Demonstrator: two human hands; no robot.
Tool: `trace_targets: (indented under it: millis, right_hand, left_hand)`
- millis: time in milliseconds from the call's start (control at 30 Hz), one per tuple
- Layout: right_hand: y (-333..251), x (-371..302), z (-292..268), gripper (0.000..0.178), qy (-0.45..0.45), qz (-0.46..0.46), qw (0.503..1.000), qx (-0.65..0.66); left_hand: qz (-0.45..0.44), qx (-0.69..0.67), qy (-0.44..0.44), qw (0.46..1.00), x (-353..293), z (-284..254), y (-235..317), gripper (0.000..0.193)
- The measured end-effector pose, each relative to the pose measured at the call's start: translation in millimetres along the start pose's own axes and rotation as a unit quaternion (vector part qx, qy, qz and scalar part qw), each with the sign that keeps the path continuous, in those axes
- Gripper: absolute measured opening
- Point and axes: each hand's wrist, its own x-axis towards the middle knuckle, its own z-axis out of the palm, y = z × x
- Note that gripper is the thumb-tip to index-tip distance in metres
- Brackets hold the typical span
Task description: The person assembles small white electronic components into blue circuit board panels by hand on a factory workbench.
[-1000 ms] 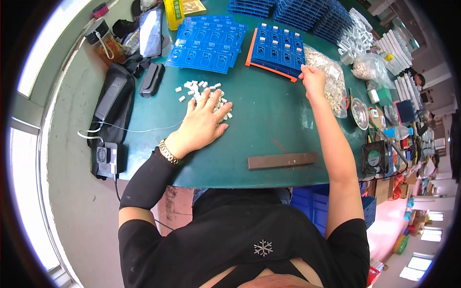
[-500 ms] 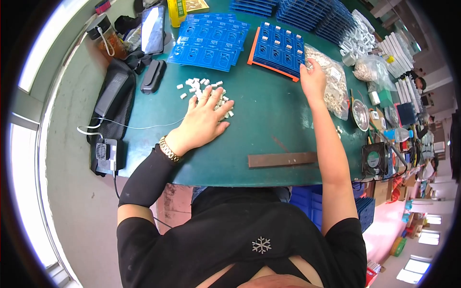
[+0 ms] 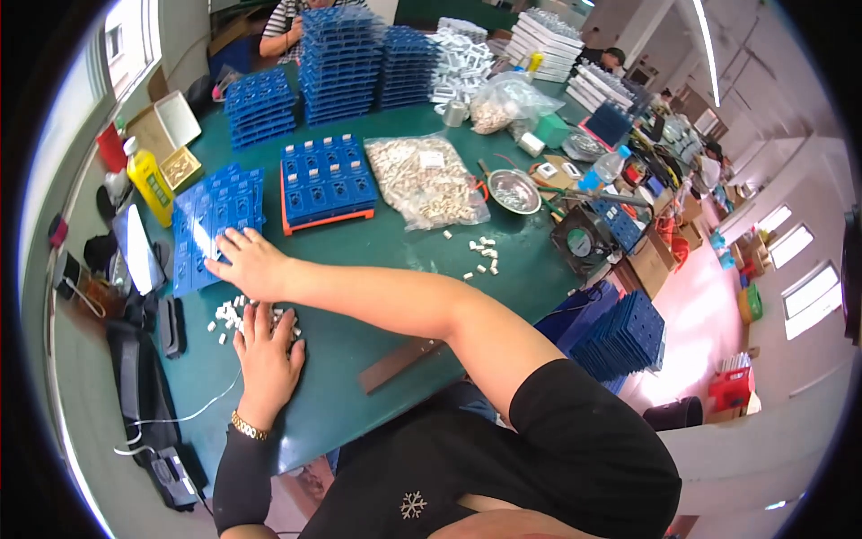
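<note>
My left hand [image 3: 268,366] lies with fingers spread on a pile of small white connectors [image 3: 230,316] and hides part of it. Just beyond, my right hand [image 3: 250,264] reaches across, fingers stretched over the near right part of some overlapping blue circuit board panels [image 3: 205,220]. It holds nothing that I can see; whether the fingertips touch a panel I cannot tell. To the right of these panels stands a stack of blue boards [image 3: 314,193] on an orange base [image 3: 334,222], with rows of white connectors on the top board.
A clear bag of connectors [image 3: 429,180] lies right of the stack, near a metal bowl [image 3: 514,191]. Several loose connectors [image 3: 485,253] are scattered below. A brown bar [image 3: 395,364] lies near the front edge. Tall blue board stacks [image 3: 339,72] stand behind; a person [image 3: 285,31] is beyond them.
My right hand has moved left from the orange-based stack to the blue panels. My left hand remains on the connector pile. The view has swung to the right.
</note>
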Motion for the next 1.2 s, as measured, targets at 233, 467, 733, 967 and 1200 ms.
trace_targets:
  millis: [233,467,733,967,1200]
  right_hand:
    - [-12.3,-72.6,-124.3,0.046,0.156,-0.041,0.986,0.041]
    - [-10.3,-257.9,-192.5,0.033,0.062,0.002,0.997,-0.048]
    - [-32.9,-299.6,-167.1,0.045,-0.037,0.054,0.998,-0.006]
    - [-16.1,-306.8,-160.3,0.046,-0.062,0.070,0.991,0.098]
    - [3.3,-301.3,-154.4,0.041,-0.079,0.009,0.971,0.224]
  left_hand:
    - [0.002,0.022,0.019,1.000,3.0,2.8,-3.2,0.038]
    - [0.043,-0.011,0.015,0.999,9.2,-5.0,-2.9,0.038]
    - [0.044,0.004,0.050,0.998,-4.6,8.1,-6.6,0.027]
    - [0.080,-0.124,0.075,0.986,11.5,2.9,3.6,0.024]
    - [0.048,-0.190,-0.004,0.981,12.7,-2.1,-12.0,0.024]
